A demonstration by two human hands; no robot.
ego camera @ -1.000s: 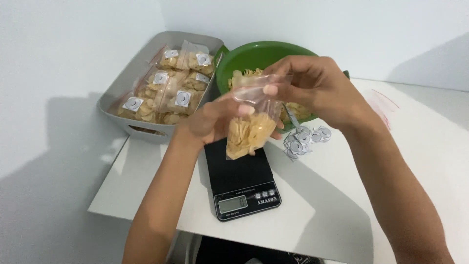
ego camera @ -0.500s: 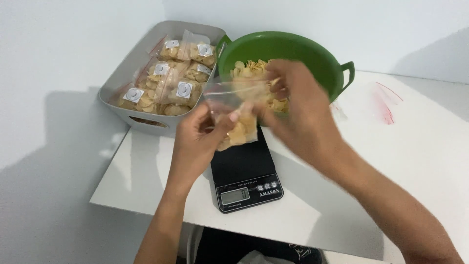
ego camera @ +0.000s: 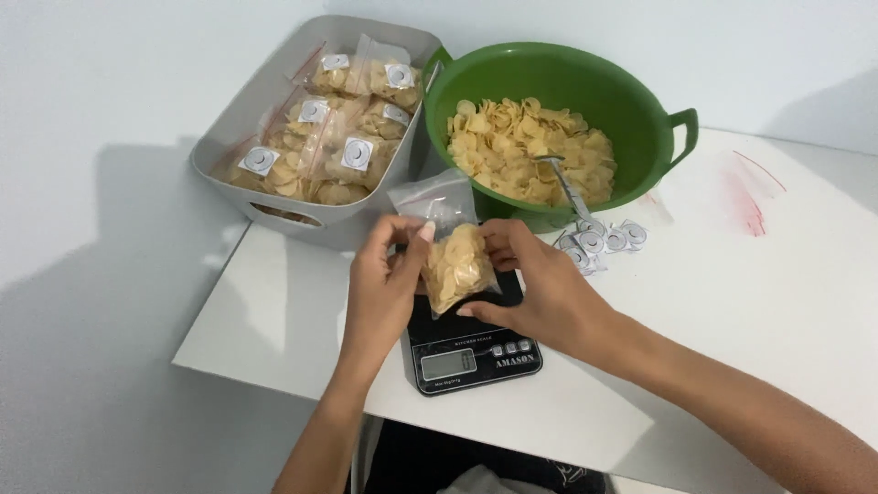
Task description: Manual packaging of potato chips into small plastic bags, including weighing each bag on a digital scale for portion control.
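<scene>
Clear plastic zip bag (ego camera: 453, 252), part-filled with pale yellow round chips, held upright between both hands directly above the black flat kitchen scale (ego camera: 468, 334). Whether the bag bottom touches the scale platform cannot be told. Left hand (ego camera: 389, 284) grips the bag's left edge, thumb and fingers pinched closed on the plastic. Right hand (ego camera: 535, 288) wraps the bag's right side and underside, fingers curled shut around it. Empty upper part of bag stands up above the fingers, toward the bowl.

Scale sits on white table (ego camera: 750, 311), near its front edge, small display facing the person.

Green round plastic bowl (ego camera: 640, 96) with side handles stands behind the scale, filled with loose chips; metal spoon (ego camera: 567, 187) lies in it. Small round grey-and-white stickers (ego camera: 599, 240) clustered on table just right of the scale, at the bowl's foot.

Grey rectangular plastic tub (ego camera: 242, 128) left of bowl, touching it, holds several filled bags (ego camera: 334, 146), each with a round sticker.
</scene>
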